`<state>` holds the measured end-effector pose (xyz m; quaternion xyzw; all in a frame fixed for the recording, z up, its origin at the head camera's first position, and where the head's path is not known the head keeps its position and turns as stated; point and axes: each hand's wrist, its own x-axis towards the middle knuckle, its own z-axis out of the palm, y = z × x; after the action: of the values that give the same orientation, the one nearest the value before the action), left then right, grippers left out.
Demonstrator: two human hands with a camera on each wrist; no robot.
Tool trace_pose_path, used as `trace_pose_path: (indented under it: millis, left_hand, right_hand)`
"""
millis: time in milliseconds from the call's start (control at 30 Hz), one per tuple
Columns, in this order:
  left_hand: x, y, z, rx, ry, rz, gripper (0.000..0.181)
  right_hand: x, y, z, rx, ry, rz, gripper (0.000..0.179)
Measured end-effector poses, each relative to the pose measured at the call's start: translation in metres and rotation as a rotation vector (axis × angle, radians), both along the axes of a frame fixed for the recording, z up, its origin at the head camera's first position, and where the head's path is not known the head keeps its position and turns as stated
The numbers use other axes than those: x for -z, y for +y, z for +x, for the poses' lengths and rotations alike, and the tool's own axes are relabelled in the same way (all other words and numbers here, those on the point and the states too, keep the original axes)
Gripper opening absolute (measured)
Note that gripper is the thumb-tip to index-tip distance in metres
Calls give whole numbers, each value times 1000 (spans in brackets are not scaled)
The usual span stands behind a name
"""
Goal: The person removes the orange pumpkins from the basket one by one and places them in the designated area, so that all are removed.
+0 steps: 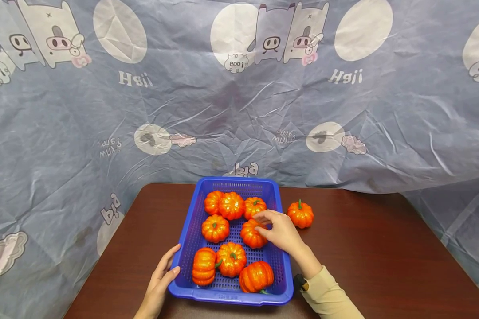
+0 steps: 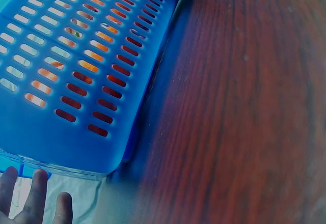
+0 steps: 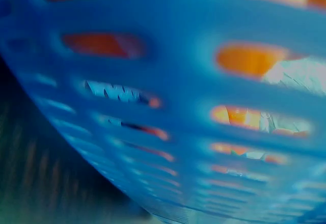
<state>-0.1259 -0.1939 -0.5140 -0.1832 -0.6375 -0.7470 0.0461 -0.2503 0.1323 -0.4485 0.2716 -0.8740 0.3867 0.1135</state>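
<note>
A blue plastic basket (image 1: 285, 266) with slotted walls holds several shiny orange toy pumpkins (image 1: 232, 259). On its left side, my left hand (image 1: 159, 279) touches the rim with thumb and fingertips; its extended fingers (image 2: 36, 193) show by the basket's end in the left wrist view. My right hand (image 1: 280, 230) reaches over the right rim, its bent fingers and thumb parted over the upper right of one pumpkin (image 1: 250, 235), covering part of it. Another pumpkin (image 1: 255, 206) lies just behind those fingers. The basket's slotted wall (image 3: 178, 71) fills most of the right wrist view.
One more pumpkin (image 1: 300, 215) stands outside the basket, to the right of its far end, stem up. Everything sits on a dark brown wooden table (image 1: 375, 248). A grey-blue printed cloth (image 1: 231, 110) hangs behind and along the sides.
</note>
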Motion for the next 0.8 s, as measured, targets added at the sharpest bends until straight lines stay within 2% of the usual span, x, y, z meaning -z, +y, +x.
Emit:
trace_pose_path:
  millis: [133,333,467,667,800]
  left_hand:
    - [0,-1,0,1,0,0,50]
    - [-1,1,1,-34,-13,-9,50]
    - [0,1,1,-27,4,-12,50]
    - [0,0,1,-9,11,-18,50]
    - [-1,1,1,-17,8,-18,50]
  right_hand:
    - [-2,0,1,0,18,72,23]
    - [-2,-1,0,12,63,165,22]
    - [-2,-1,1,14,75,161,24]
    - [-2,-1,1,8,58,102,21]
    - [-3,-2,1,22,68,102,21]
